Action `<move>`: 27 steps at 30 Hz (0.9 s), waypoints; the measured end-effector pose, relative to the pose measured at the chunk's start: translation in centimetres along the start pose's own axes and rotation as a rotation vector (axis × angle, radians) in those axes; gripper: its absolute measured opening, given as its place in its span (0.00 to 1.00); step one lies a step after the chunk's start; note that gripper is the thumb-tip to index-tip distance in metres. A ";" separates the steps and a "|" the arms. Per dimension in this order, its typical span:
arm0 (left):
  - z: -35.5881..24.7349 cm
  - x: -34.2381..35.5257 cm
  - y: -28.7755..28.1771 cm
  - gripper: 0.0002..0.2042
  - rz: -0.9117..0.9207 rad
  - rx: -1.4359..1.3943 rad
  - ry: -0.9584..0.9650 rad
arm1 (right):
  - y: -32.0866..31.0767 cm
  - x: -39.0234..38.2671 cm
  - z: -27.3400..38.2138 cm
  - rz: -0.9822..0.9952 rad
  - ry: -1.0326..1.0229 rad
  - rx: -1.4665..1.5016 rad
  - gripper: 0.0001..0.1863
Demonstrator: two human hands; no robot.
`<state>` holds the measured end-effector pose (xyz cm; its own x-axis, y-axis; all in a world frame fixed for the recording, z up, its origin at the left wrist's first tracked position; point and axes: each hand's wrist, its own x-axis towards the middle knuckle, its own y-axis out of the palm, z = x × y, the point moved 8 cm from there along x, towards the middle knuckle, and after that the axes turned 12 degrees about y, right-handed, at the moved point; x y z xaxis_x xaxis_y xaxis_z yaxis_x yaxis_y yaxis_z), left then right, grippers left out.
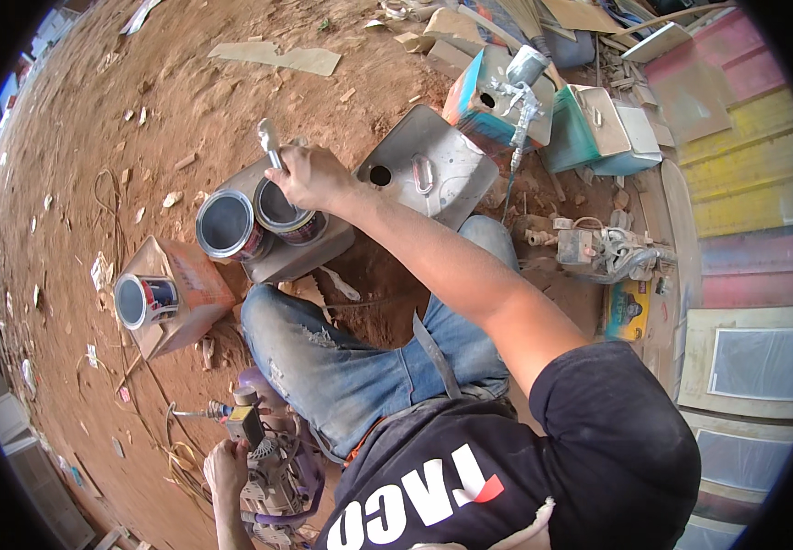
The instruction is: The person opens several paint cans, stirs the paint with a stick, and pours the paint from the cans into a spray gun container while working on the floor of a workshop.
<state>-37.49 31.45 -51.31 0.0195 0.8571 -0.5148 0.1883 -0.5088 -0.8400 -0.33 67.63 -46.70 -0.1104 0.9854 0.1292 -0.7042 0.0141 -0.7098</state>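
Note:
My right hand (309,181) is closed around a short silver metal tool (270,143) whose knobbed end points away from me; its exact kind is unclear. The hand is over the right-hand one of two open paint cans (286,220). Left of it is the other paint can (225,226), with dark grey inside. Both cans stand on a metal tin (291,261) lying on the ground. At the lower left, my left hand (225,469) has its fingers curled against the small box (246,427) on an air compressor (277,481); what they grip is hidden.
A third paint can (145,301) stands on a rusty tin (197,298). Ahead lies a large grey tin (429,165). A spray gun (516,105) rests on a blue and orange tin (479,96). Right of my legs sits another machine (603,247). Hoses (154,417) trail over the dirt.

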 end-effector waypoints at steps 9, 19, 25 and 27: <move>0.5 0.1 1.5 0.17 -0.071 0.041 0.017 | -17.1 -5.5 -18.2 -0.951 0.171 0.151 0.22; 2.3 0.8 2.3 0.17 -0.129 -0.061 -0.009 | -24.5 -8.0 -46.2 -0.753 0.920 0.349 0.31; -2.4 -1.2 -4.5 0.15 -0.191 -0.086 0.000 | -25.8 -8.9 -42.2 -0.825 0.850 0.416 0.17; -5.8 -2.0 -8.7 0.11 -0.228 -0.142 0.057 | -26.2 -11.3 -39.1 -0.839 0.854 0.545 0.15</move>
<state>-33.46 34.63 -41.98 0.0149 0.9533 -0.3016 0.3301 -0.2894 -0.8985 46.75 62.71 -56.64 0.8302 0.5093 -0.2265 -0.5540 0.7989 -0.2341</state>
